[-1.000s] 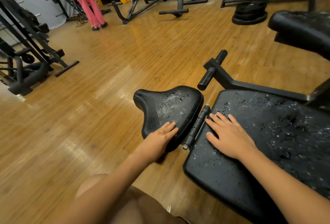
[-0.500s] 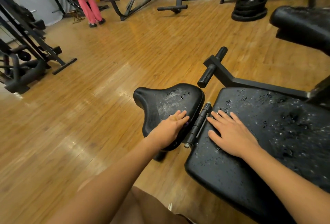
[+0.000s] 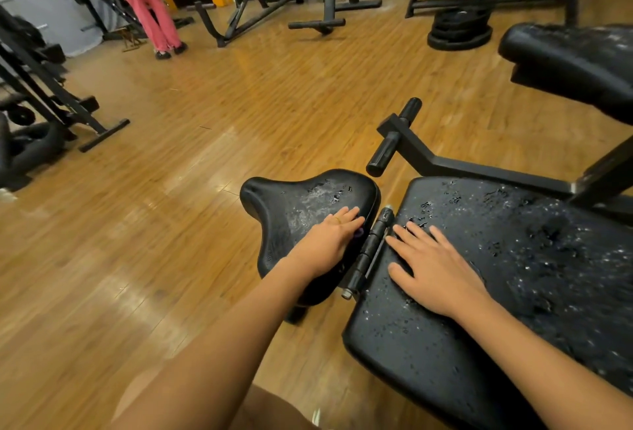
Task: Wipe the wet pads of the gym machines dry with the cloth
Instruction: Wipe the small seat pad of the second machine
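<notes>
A small black seat pad (image 3: pixel 294 203) carries water drops and a smeared wet patch. My left hand (image 3: pixel 329 241) lies flat on its right side with straight fingers, and a bit of purple cloth (image 3: pixel 358 233) peeks out under the fingertips. Across a black hinge (image 3: pixel 371 244), a large black pad (image 3: pixel 534 258) is speckled with water drops. My right hand (image 3: pixel 435 268) rests flat on its near left part, fingers spread and holding nothing.
A black handle bar (image 3: pixel 394 138) sticks out behind the pads, and another wet black pad (image 3: pixel 568 59) stands at the upper right. Weight plates (image 3: pixel 459 28) lie on the wooden floor. Black machine frames (image 3: pixel 51 100) stand at left. A person in pink (image 3: pixel 147 1) stands far back.
My left hand has slid forward along the seat pad, from its near edge towards the middle. My right hand has stayed in place on the large pad.
</notes>
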A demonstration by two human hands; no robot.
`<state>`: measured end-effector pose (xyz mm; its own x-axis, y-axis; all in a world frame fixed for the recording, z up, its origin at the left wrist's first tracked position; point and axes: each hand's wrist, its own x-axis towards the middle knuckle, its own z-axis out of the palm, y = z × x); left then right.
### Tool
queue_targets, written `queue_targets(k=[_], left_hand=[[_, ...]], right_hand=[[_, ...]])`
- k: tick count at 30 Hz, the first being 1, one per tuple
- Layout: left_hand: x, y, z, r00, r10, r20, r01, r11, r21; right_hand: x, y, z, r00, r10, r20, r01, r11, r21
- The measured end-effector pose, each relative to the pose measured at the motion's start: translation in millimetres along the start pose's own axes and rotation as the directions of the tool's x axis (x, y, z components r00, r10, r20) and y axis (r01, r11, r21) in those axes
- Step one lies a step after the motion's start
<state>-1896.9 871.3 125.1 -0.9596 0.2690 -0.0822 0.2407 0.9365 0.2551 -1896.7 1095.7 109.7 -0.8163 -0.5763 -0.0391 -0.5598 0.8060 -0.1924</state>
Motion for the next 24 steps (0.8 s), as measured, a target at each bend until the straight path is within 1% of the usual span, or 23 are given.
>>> queue_targets(k=[2,5,8,13,15,18,21,24], left_hand=[[-14,-1,1,1.000,-0.014,0.010,0.014,1.000,-0.002],[-35,-10,5,1.000,0.004,0.017,-0.004,1.000,0.004],[-30,-12,7,0.999,0.024,0.029,-0.024,1.000,0.014],[28,-3,3,0.998,0.024,-0.066,-0.024,1.000,-0.002],[61,-2,2,0.995,0.034,-0.099,-0.032,0.999,0.023],[89,-2,0,0.995,0.019,-0.101,-0.010,0.996,0.084],[78,4,-2,0.991,-0.005,-0.130,0.016,0.996,0.084],[35,15,0,0.992,-0.019,-0.122,0.025,0.999,0.047]], right_hand=[[-1,-1,0,1.000,-0.003,0.001,0.003,1.000,0.009],[-1,-1,0,1.000,-0.008,-0.003,0.008,1.000,0.012],[0,0,1,1.000,-0.005,-0.018,0.005,0.999,0.031],[2,1,0,1.000,-0.008,-0.012,0.008,1.000,0.022],[2,2,0,1.000,-0.010,-0.018,0.011,0.999,0.032],[1,1,1,1.000,-0.001,-0.024,0.002,0.999,0.038],[0,1,0,1.000,0.003,-0.008,-0.002,1.000,0.022],[-1,0,-1,1.000,0.005,-0.011,-0.004,1.000,0.019]])
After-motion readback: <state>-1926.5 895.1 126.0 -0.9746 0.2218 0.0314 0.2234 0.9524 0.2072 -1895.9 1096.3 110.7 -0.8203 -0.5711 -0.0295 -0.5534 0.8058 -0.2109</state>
